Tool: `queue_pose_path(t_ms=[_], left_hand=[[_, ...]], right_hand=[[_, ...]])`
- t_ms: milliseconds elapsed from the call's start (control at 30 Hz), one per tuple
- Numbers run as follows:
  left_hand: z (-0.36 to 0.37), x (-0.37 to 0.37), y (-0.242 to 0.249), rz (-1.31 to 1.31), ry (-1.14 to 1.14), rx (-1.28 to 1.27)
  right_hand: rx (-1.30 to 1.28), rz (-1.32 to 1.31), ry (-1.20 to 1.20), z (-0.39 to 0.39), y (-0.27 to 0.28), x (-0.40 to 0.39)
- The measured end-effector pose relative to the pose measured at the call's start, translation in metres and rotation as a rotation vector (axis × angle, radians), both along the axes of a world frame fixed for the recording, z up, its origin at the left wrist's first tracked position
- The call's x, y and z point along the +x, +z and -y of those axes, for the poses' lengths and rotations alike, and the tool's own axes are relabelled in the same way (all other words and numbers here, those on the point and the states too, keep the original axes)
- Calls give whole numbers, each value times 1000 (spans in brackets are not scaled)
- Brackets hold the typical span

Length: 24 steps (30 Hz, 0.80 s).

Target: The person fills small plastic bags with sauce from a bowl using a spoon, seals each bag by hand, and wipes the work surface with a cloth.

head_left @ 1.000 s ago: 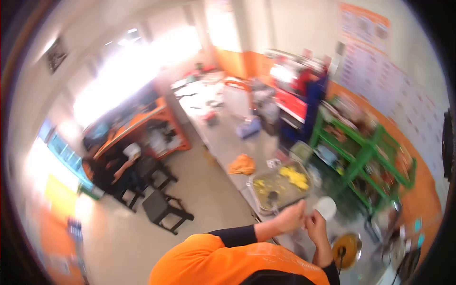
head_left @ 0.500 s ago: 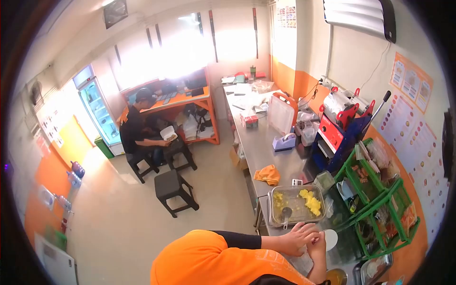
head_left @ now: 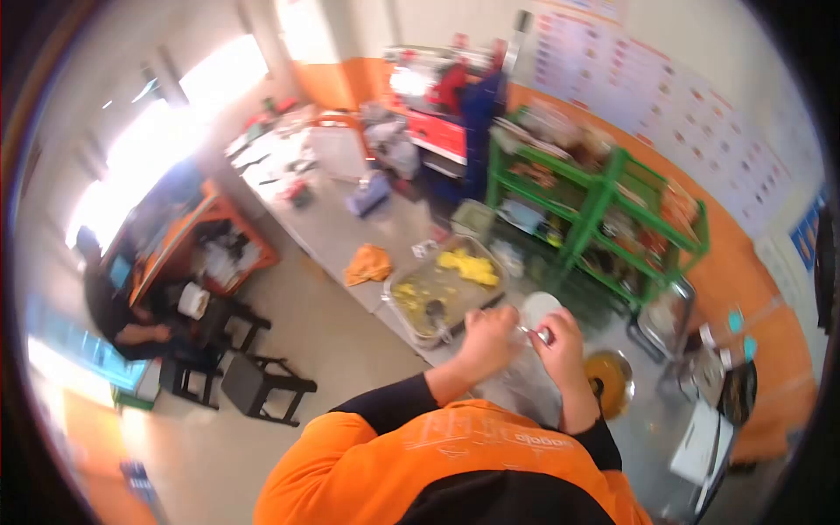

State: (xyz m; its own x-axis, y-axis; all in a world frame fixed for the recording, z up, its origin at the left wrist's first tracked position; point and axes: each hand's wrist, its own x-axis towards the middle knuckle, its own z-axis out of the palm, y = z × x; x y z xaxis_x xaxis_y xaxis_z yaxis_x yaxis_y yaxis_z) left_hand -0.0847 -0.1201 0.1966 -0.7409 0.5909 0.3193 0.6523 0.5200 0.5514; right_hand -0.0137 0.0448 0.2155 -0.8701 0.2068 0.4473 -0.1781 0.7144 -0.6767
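The long steel surface (head_left: 350, 229) runs away from the person, with a green rack (head_left: 604, 201) beyond the hands. A steel tray (head_left: 442, 293) of yellow food sits just past the left hand (head_left: 490, 337). Both forearms reach forward, bent at the elbows, hands raised close together over a clear bag (head_left: 525, 394). A white lid (head_left: 537, 306) lies just beyond the right hand (head_left: 556, 337). That hand's grip is pinched shut on a small shiny thing (head_left: 544, 334), too blurred to name. The left grip is curled; whether it holds anything I cannot tell. An orange cloth (head_left: 368, 262) lies further off to the left.
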Motion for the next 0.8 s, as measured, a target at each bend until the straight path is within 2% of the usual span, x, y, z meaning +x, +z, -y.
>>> queue_pose_path(t_ms=[100,200,333,433,533,633,733,800], left_hand=[[-15,-2,10,-44,-47,70],[-25,1,16,-44,-123,31],[-31,9,29,11,-250,-20],[-22,4,52,248,-461,6],[-15,-25,39,969,-569,140],[-14,-37,32,1280,-591,150],[-13,-36,36,1261,-565,216],[-16,-38,37,1137,-539,192]], right_hand=[[99,-164,165,-12,13,10],[173,-162,193,-23,3,21],[65,-109,179,-32,2,33],[-132,-14,118,-41,-2,48],[-275,11,110,-50,-5,60],[-345,17,86,-49,0,69],[-360,67,43,-46,6,74],[-386,88,33,-45,7,77]])
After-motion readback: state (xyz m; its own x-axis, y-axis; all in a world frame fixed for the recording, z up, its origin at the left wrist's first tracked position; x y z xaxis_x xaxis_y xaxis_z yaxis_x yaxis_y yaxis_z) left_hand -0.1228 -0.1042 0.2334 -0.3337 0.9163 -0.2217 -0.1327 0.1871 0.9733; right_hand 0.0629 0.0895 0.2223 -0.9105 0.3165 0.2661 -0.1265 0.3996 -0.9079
